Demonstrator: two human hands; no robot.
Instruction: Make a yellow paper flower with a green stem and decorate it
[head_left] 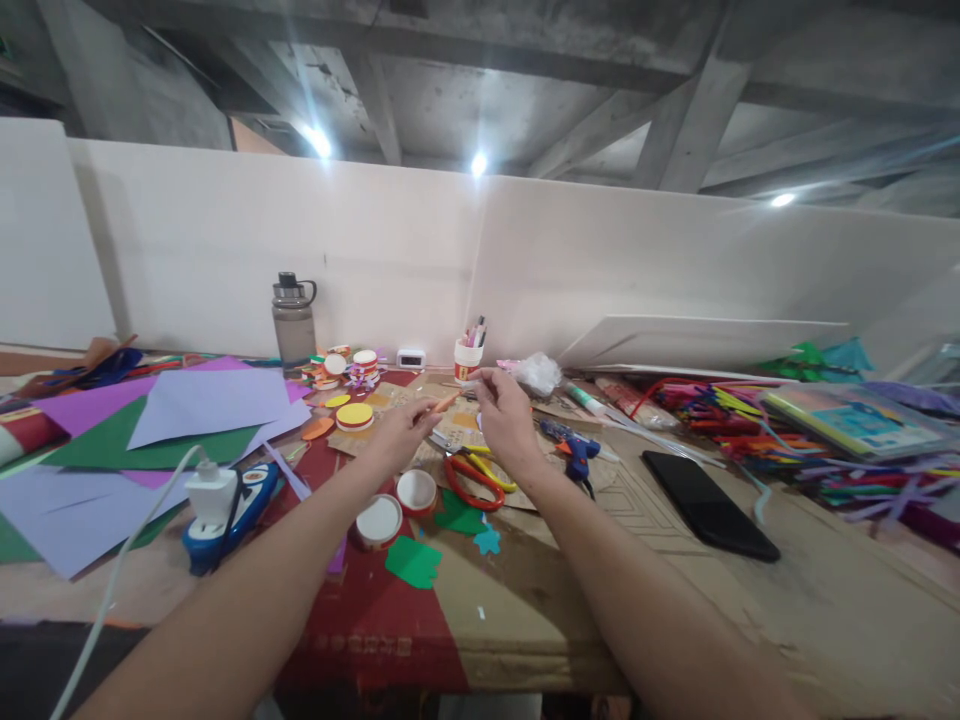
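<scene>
Near the middle of the table, my left hand (405, 432) pinches a small orange piece (447, 402) that points toward my right hand. My right hand (504, 412) is raised just beside it, thumb and fingertips pressed together on a small pale piece (470, 386), too small to name. Below the hands lie orange-handled scissors (474, 484) and a yellow-handled pair (491, 466). Two open round paper cups (379, 520) (416, 491) stand nearer me, beside green paper pieces (414, 562) and a blue flower-shaped cutout (487, 540).
Coloured paper sheets (210, 405) and a blue power strip (229, 520) lie left. A bottle (294, 325) and pen cup (468, 360) stand behind. To the right are a blue glue gun (577, 455), a black phone (705, 505) and a pile of pipe cleaners (832, 460).
</scene>
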